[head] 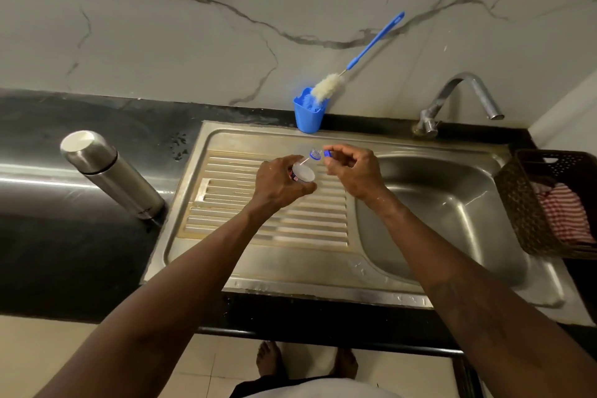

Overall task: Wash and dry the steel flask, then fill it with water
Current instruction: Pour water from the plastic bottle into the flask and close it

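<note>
Barely starts: grips bottle [303, 173] in left hand [277, 183], pinches cap [328, 153] with right hand [354, 169]; leaves flask [113, 175], closed, well left of both, unwashed, undried, unfilled.

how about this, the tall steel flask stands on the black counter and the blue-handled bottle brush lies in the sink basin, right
Wrong on the brush. In the head view the blue-handled bottle brush stands in a blue plastic cup at the steel sink's back edge, not in its basin. The tall steel flask stands on the black counter.
</note>
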Available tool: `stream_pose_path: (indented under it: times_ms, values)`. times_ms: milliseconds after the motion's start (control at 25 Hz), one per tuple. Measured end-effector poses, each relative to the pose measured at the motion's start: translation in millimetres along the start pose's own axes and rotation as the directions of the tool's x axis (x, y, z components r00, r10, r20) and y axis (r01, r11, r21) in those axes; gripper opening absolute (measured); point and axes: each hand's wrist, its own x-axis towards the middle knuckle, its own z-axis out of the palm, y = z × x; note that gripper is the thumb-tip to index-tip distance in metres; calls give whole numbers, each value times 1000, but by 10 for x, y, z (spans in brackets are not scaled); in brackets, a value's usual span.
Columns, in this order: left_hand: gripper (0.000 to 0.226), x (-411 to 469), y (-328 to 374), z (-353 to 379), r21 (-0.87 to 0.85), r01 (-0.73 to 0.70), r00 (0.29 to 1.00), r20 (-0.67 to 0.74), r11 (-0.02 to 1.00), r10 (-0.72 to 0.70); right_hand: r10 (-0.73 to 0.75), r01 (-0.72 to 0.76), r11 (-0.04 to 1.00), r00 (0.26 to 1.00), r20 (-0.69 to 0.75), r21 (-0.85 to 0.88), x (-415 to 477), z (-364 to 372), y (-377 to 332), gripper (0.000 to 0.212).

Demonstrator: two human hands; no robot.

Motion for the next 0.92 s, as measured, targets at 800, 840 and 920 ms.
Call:
stream_pose_path:
  times_ms: [800, 840, 920]
  values:
    - [26, -17, -399, -910, -183, -135, 880, 429, 974, 203, -91, 92, 996, 865, 493, 21, 154, 273, -683, 34]
    - [29, -29, -426, -941, -182, -139, 889, 410, 973, 203, -76, 71, 997, 859, 507, 28, 164, 302, -702, 33]
    - [37, -87, -435, -966, -124, -168, 925, 323, 978, 200, -42, 71, 997, 872, 487, -42, 181, 367, -745, 27]
